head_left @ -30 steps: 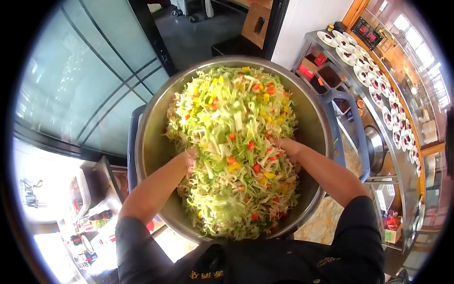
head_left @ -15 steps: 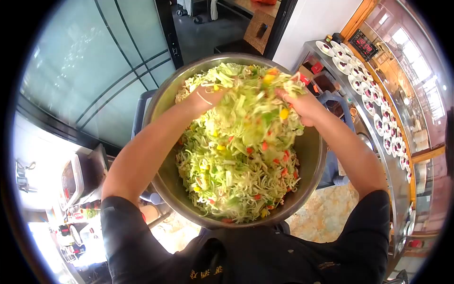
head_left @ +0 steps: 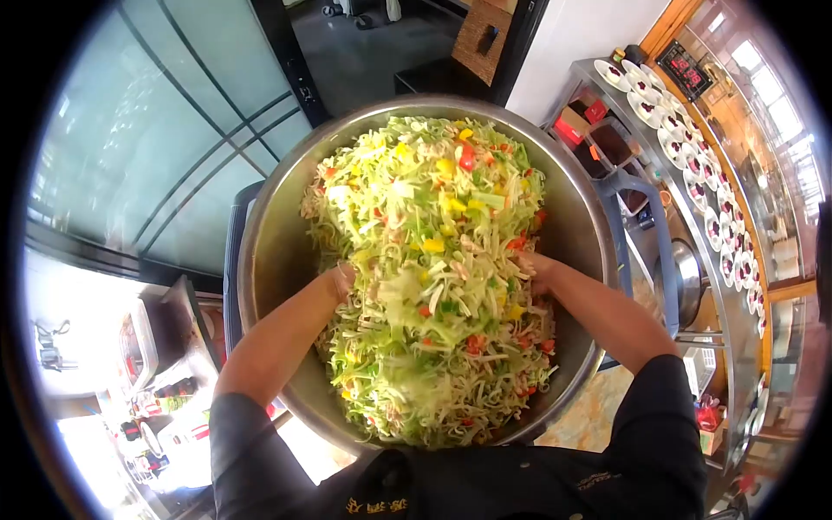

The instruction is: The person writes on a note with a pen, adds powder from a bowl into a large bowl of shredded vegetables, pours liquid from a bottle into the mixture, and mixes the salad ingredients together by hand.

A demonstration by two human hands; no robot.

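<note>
Dark sleeves (head_left: 258,451) are framing a wide steel mixing bowl (head_left: 579,234); shredded vegetable salad (head_left: 416,342), flecked red and yellow, is heaping inside. Left hand (head_left: 344,279) and right hand (head_left: 536,269) are reaching into its opposite flanks, fingers buried: opening and amount held, cannot tell. Strands are looking limp, slippery, singly light, heavy en masse; best scooped from beneath, both sides. Beyond, plates (head_left: 646,109) are lining a counter (head_left: 598,73).
</note>
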